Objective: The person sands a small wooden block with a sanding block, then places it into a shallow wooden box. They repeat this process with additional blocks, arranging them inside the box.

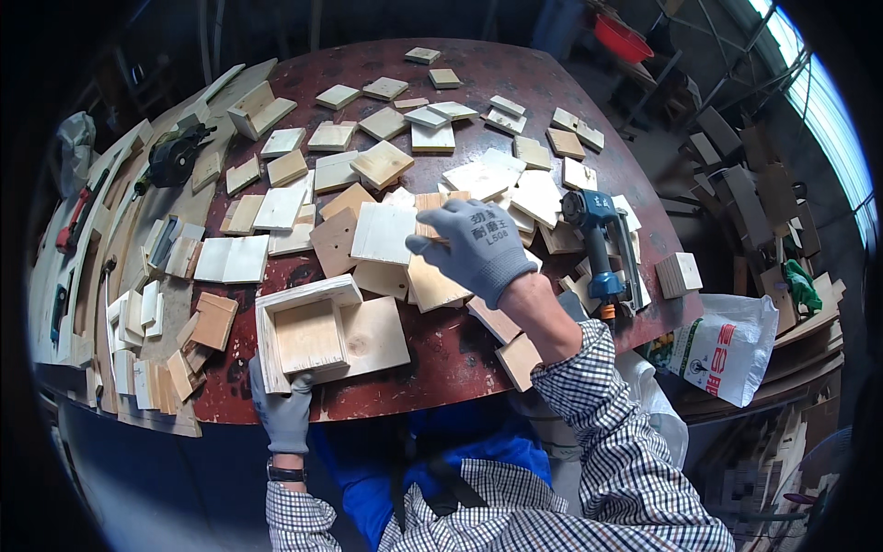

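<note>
My left hand (pixel 283 407), in a grey glove, grips the near left corner of an open wooden box frame (pixel 310 308) at the table's front edge. The frame has raised sides round a recessed panel, and a flat board (pixel 375 339) reaches out from its right side. My right hand (pixel 480 247), gloved as well, is over the pile in the middle. Its thumb and fingers are drawn together at the right edge of a pale square board (pixel 384 233). Whatever lies between those fingertips is too small to make out.
Loose wooden blocks (pixel 382 164) cover much of the dark red table (pixel 432 379). A blue nail gun (pixel 602 248) lies to the right, beside a white printed sack (pixel 722 354). Along the left are a black power tool (pixel 177 156), planks and small offcuts (pixel 143 313).
</note>
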The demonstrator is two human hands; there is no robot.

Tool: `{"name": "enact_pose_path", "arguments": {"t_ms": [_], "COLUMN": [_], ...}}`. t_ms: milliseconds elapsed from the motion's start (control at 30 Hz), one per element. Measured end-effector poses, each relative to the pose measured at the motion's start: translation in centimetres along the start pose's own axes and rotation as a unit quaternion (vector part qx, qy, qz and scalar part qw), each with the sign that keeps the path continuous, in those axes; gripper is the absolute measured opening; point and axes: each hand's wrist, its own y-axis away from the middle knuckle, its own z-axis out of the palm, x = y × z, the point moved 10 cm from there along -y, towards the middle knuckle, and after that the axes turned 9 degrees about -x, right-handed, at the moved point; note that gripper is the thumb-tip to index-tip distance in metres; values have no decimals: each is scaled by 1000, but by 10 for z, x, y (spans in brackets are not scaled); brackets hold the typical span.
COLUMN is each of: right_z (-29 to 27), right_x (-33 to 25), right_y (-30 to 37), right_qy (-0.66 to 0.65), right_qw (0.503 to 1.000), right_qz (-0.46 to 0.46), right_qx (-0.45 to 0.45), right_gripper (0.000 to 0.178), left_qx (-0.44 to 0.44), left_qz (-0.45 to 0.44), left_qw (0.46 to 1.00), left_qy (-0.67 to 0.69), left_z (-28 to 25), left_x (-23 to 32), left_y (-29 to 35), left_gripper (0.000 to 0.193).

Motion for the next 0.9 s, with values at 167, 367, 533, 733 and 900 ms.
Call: {"name": "enact_pose_path", "arguments": {"t_ms": [167, 367, 533, 733, 900], "right_z": [2, 32, 6, -41, 1], "right_x": [131, 175, 211, 108, -10], "right_y": [-49, -47, -29, 22, 65], "right_qy": [82, 42, -368, -541, -570], "right_qw": [974, 943, 913, 826, 815], "right_qz": [193, 275, 149, 110, 109], "right_qx": [-89, -183, 89, 115, -7], "right_gripper": [54, 75, 42, 46, 57], "left_qx": [-10, 4, -4, -11, -23], "left_qz": [5, 29, 32, 25, 20], "left_qw": [1000, 1000, 999, 1000, 999], "left_qy": [-3, 7, 11, 9, -9], "left_z": [2, 2, 11, 2, 5], "left_x": [1, 13, 12, 12, 15], "left_y": [-2, -5, -7, -4, -8], "left_gripper": [76, 78, 81, 81, 81]}}
